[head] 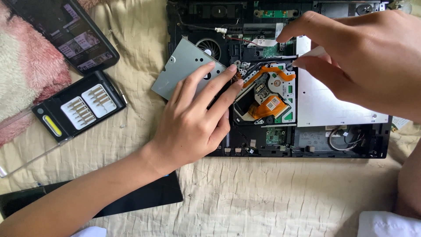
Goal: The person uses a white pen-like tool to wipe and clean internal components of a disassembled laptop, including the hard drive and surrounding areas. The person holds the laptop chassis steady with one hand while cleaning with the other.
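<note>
An opened laptop base point(307, 147) lies upside down on a beige cloth, its boards and fan point(209, 46) exposed. In its middle sits an opened optical drive point(267, 94) with orange ribbon cables. My left hand point(197, 118) rests flat on the drive's left edge, fingertips touching the mechanism and a grey metal cover plate point(182, 66) that leans off to the left. My right hand point(359, 57) hovers over the drive's upper right corner, its fingers pinched together on a small white part that I cannot make out clearly.
A black screwdriver bit case point(76, 109) lies open at the left with several bits. A phone point(66, 30) with a lit screen rests on a pink blanket at top left. A flat black panel point(149, 195) lies under my left forearm.
</note>
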